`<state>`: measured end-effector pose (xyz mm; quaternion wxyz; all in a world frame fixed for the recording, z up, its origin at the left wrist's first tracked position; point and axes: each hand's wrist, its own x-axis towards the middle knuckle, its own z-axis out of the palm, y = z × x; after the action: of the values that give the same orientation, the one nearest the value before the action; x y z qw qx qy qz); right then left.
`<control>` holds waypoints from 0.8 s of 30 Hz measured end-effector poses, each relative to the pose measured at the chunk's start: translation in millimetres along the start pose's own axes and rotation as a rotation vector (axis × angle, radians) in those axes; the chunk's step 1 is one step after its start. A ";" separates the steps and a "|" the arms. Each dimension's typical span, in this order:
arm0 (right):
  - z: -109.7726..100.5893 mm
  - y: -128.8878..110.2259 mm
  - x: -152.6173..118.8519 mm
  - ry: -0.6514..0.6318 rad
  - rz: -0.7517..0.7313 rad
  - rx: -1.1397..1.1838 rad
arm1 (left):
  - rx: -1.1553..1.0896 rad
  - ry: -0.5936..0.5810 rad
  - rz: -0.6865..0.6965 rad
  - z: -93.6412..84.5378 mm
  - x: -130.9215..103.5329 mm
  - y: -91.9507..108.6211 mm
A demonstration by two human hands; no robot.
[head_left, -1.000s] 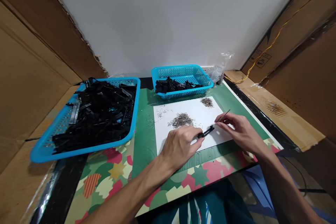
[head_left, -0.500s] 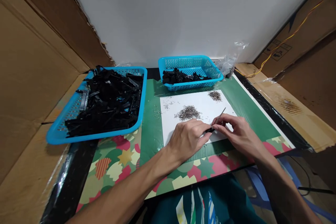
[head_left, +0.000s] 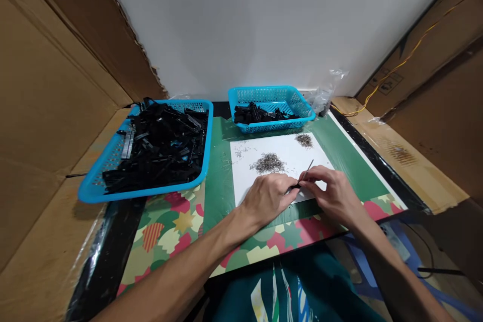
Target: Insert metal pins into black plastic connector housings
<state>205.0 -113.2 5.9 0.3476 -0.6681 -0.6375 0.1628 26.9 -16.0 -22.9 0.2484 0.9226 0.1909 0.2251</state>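
Left hand (head_left: 268, 193): thumb and forefinger pinched on a black part (head_left: 296, 186), mostly covered by the fingers. Right hand (head_left: 334, 192): thumb and forefinger closed on a thin stick (head_left: 310, 164), slanting upward; fingertips beside the part, contact unclear. White paper (head_left: 317, 155): one sheet, beneath the fingers. Metal bits (head_left: 268, 162), large heap: on the paper, just beyond the left fingers. Second heap (head_left: 304, 140), smaller: farther out, beyond the right fingertips. Small blue basket (head_left: 277, 125): beyond both heaps, holding black pieces (head_left: 260, 113). Large blue basket (head_left: 124, 196): well left of the fingers, piled with similar pieces. Clear bag (head_left: 322, 98): right of the small basket, far beyond the right fingers.
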 end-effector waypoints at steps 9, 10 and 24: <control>-3.4 17.7 0.6 0.310 0.189 0.523 | -0.201 0.215 -0.175 -11.0 3.2 3.8; -5.6 24.0 3.1 0.301 0.201 0.592 | -0.246 0.238 -0.224 -12.1 3.6 3.9; 2.4 32.3 30.4 -0.098 0.235 0.049 | -0.742 0.396 -0.404 -16.0 13.2 -8.7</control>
<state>231.3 -81.5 -10.6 0.3109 -0.7207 -0.5668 0.2503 27.6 3.0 -11.0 0.5593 0.6550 0.3172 0.3969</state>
